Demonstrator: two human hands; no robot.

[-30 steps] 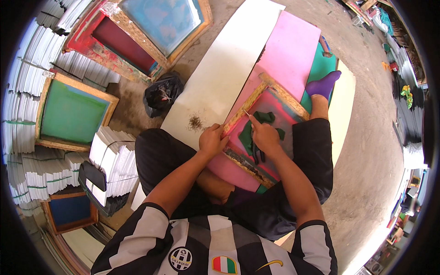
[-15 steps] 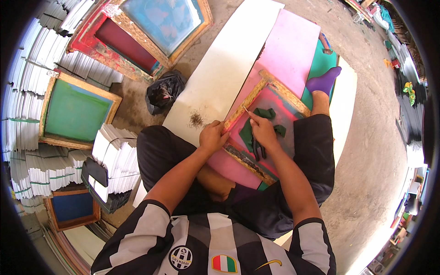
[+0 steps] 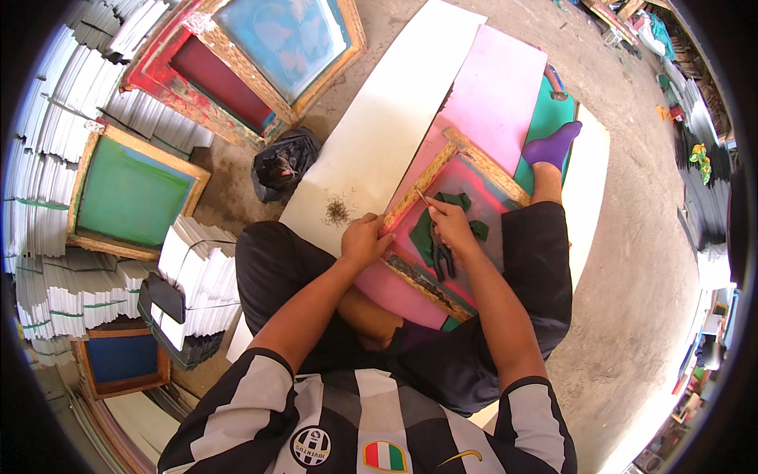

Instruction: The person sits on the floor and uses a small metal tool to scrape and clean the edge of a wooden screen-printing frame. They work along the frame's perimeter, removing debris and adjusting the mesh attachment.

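A wooden screen-printing frame [image 3: 491, 171] with pink-stained mesh lies tilted before me. My left hand [image 3: 364, 240] is closed round its left rail near the lower corner. In my right hand [image 3: 451, 224] is a slim tool with a thin metal shaft [image 3: 421, 195]; its tip meets the left rail, and its handle is hidden in my fingers, so its kind is unclear. Dark-handled pliers [image 3: 444, 264] rest on the mesh below my right hand. Beside them lies a crumpled dark green cloth [image 3: 453, 202], partly covered by that hand.
Left of the frame, a small pile of thin brown bits [image 3: 338, 211] sits on a cream board [image 3: 379, 103]. A hammer [image 3: 557, 85] lies beyond my purple-socked foot. A black plastic bag [image 3: 283, 162], other screen frames [image 3: 136, 189] and tied white stacks [image 3: 207, 265] stand at left.
The tool's tip has shifted slightly down and left along the rail, my right hand moving a little with it. My left hand keeps its hold. The whole view has turned slightly.
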